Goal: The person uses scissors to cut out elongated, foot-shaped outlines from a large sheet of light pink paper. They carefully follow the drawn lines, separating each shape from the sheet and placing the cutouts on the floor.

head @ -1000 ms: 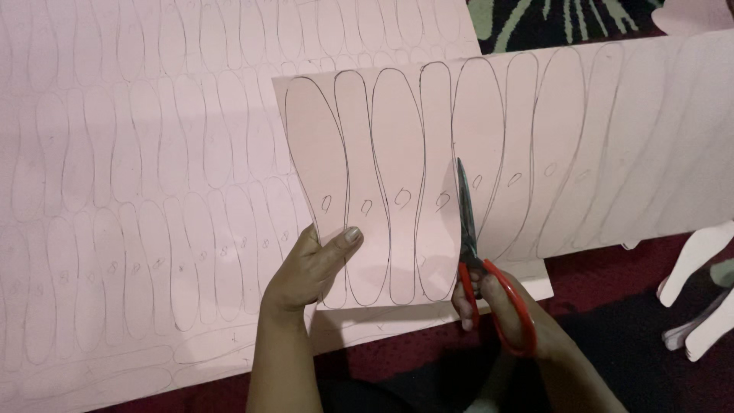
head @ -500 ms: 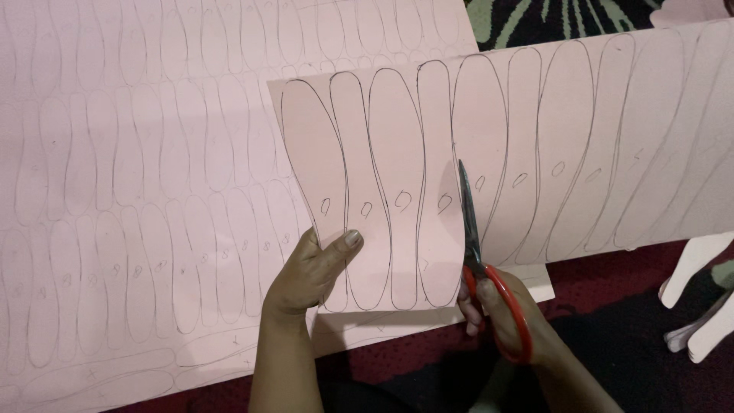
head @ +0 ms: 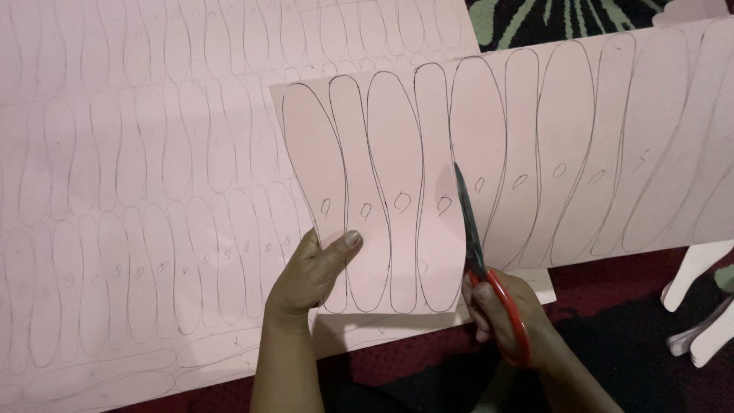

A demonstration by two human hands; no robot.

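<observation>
Gripping the lower edge of the pink sheet [head: 397, 176] marked with sole outlines, the left hand [head: 313, 271] pinches it, while the right hand [head: 512, 313] is closed on red-handled scissors [head: 478, 252] whose blades cut upward between outlines.

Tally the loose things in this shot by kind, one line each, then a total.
Pink sheets drawn with sole outlines: 2, the held sheet and the flat sheet
Red-handled scissors: 1, in the right hand; the left hand grips the held sheet
Pale cut-out pieces at the right edge: a stack, number unclear
Total: 3 countable things, plus that stack
</observation>
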